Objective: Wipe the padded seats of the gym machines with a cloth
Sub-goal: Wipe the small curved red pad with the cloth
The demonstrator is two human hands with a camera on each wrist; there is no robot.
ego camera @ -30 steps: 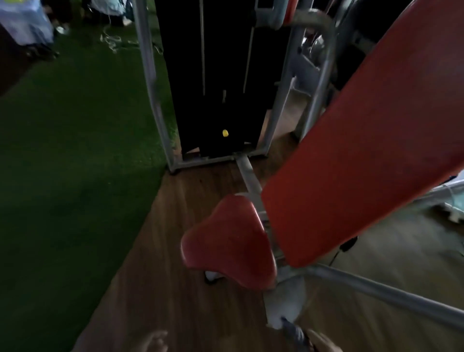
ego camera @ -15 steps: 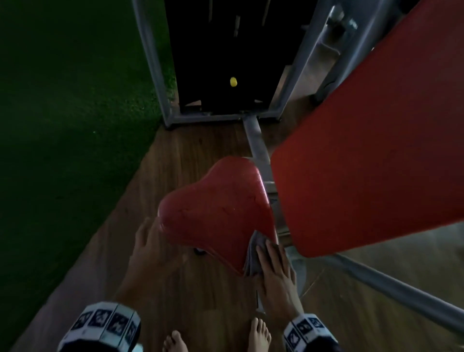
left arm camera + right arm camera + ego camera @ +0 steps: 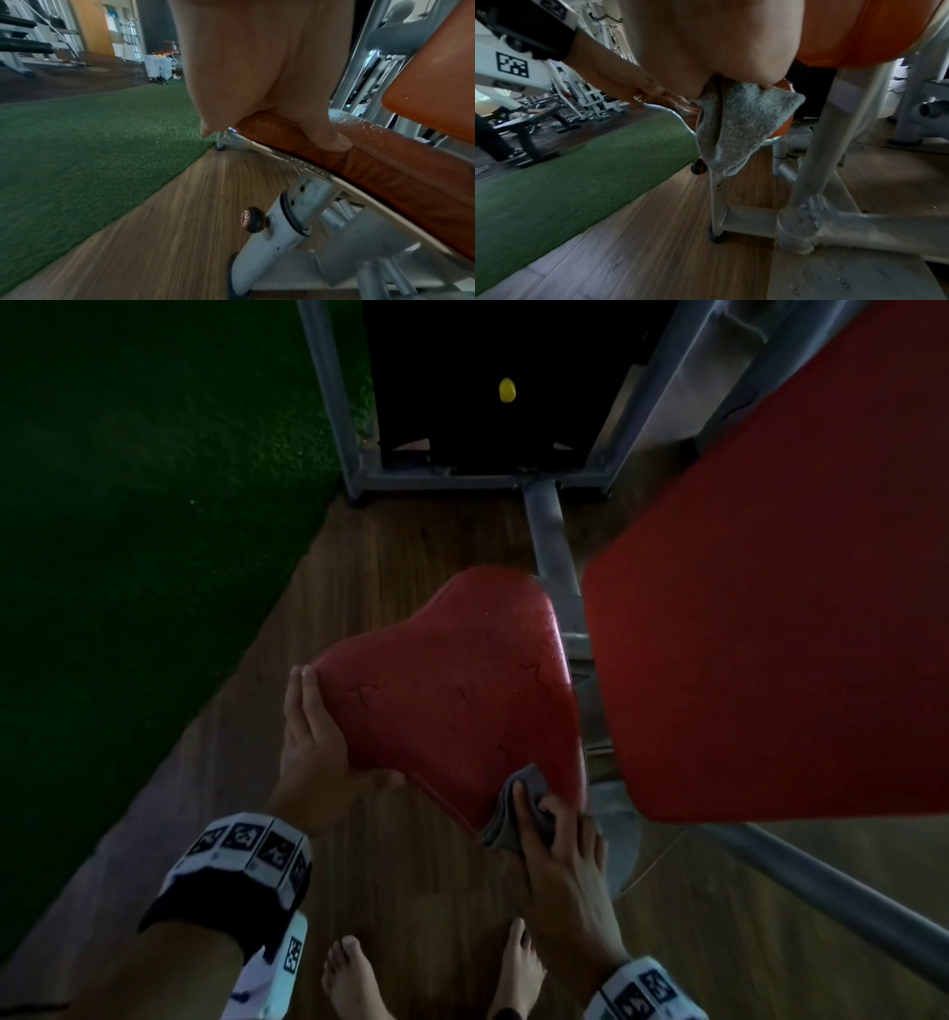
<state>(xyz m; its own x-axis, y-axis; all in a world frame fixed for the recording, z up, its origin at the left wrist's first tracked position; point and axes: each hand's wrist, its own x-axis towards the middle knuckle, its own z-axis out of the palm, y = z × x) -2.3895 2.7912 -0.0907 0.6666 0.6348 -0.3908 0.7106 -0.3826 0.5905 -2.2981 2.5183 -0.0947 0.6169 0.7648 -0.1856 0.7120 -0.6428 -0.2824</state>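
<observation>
A red padded seat with fine droplets on it stands on a grey post in the middle of the head view. My left hand grips its near-left edge, thumb on top of the pad and the other fingers under it. My right hand holds a folded grey cloth against the seat's near corner. In the right wrist view the cloth hangs down from my fingers. A large red backrest pad slants above the seat on the right.
Grey frame tubes run along the wooden floor to the right, and the seat post carries a round knob. A black weight stack stands beyond the seat. Green turf lies on the left. My bare feet stand below.
Both hands have come up from the bottom of the view to the seat. My left hand now grips the seat's left edge, and my right holds the cloth on its near corner.
</observation>
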